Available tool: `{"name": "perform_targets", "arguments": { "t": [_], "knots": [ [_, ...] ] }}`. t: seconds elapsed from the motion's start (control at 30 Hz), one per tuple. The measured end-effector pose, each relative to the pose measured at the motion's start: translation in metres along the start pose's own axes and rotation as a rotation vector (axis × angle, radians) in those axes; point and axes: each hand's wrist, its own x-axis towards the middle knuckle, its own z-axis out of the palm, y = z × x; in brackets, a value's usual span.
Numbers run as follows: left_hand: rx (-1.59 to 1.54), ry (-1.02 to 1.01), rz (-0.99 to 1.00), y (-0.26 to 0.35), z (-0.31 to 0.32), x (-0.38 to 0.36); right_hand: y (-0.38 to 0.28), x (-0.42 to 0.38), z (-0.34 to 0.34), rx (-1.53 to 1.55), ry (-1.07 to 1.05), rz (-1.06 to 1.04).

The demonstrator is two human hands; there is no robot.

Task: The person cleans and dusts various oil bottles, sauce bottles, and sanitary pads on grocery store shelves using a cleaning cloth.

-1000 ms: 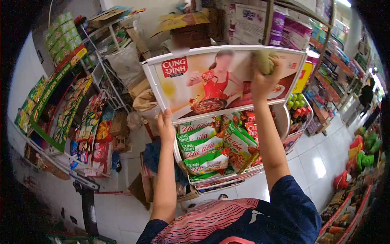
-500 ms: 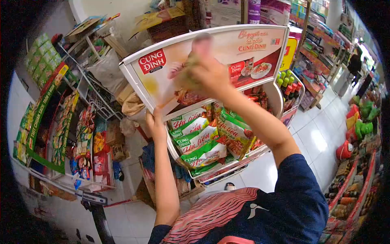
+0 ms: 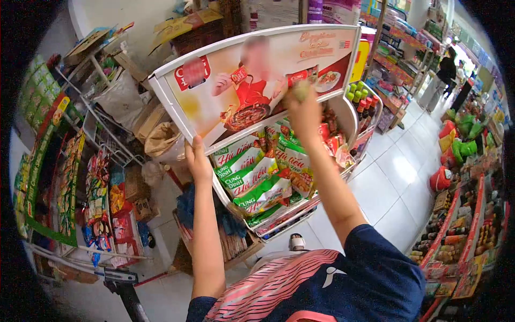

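Observation:
My left hand [image 3: 198, 161] is closed on the lower left edge of a white-framed sign board [image 3: 201, 115], its thumb lying on the front. The board tops a display rack [image 3: 219, 193] with several green and white noodle packs [image 3: 263, 199] in it. Over the right part of the board is my right hand [image 3: 304, 115], smeared by motion. Its fingers are closed around a crumpled greenish cloth [image 3: 301, 92], mostly hidden by the hand. The cloth lies at the printed picture of a red pack; whether it presses on the board is hard to see.
Green- and red-capped bottles [image 3: 360, 102] stand in the rack's right side. Hanging snack packets [image 3: 96, 198] fill a stand at left. Cardboard boxes [image 3: 193, 32] are behind the board. Stocked shelves [image 3: 450, 231] line the right, with a person [image 3: 444, 78] in the far aisle.
My right hand has moved right and slightly down across the board with the cloth, uncovering the printed figure. My left hand keeps its hold on the edge. The view has shifted a little.

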Motion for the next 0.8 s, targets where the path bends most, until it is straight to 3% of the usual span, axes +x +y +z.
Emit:
{"name": "perform_targets", "arguments": {
  "t": [0.1, 0.2, 0.23, 0.3, 0.4, 0.47, 0.5, 0.6, 0.7, 0.73, 0.77, 0.8],
  "knots": [
    [-0.078, -0.065, 0.084, -0.004, 0.004, 0.005, -0.056, -0.053, 0.016, 0.017, -0.298, 0.03],
    [-0.147, -0.111, 0.018, -0.017, -0.003, 0.008, -0.098, -0.093, 0.038, 0.087, -0.394, -0.039],
    [-0.202, -0.126, -0.007, -0.013, -0.003, 0.007, -0.105, -0.099, 0.035, 0.146, -0.38, -0.169],
    [-0.294, -0.18, -0.029, -0.01, -0.005, 0.007, -0.104, -0.106, 0.039, 0.182, -0.561, -0.155],
    [-0.394, -0.124, 0.143, -0.017, -0.002, -0.004, -0.082, -0.108, 0.027, 0.322, -0.66, -0.174],
    [-0.164, -0.103, 0.317, 0.02, 0.007, -0.044, -0.083, -0.11, -0.013, 0.552, -0.645, -0.182],
    [-0.036, -0.108, 0.373, 0.032, 0.011, -0.063, -0.065, -0.119, -0.021, 0.435, -0.626, -0.208],
    [0.317, -0.21, 0.498, 0.053, 0.01, -0.119, -0.045, -0.146, -0.083, 0.572, -0.669, -0.046],
    [0.388, -0.664, 0.39, 0.041, 0.022, -0.181, 0.007, -0.177, -0.124, 0.676, -0.713, 0.032],
    [0.442, -0.814, 0.324, 0.036, 0.03, -0.207, 0.011, -0.18, -0.153, 0.911, -0.869, 0.39],
    [0.396, -0.825, 0.179, 0.01, 0.039, -0.237, 0.061, -0.209, -0.156, 0.746, -0.953, 0.31],
    [0.35, -0.835, 0.038, -0.016, 0.053, -0.265, 0.064, -0.199, -0.194, 0.943, -1.102, 0.451]
  ]
}}
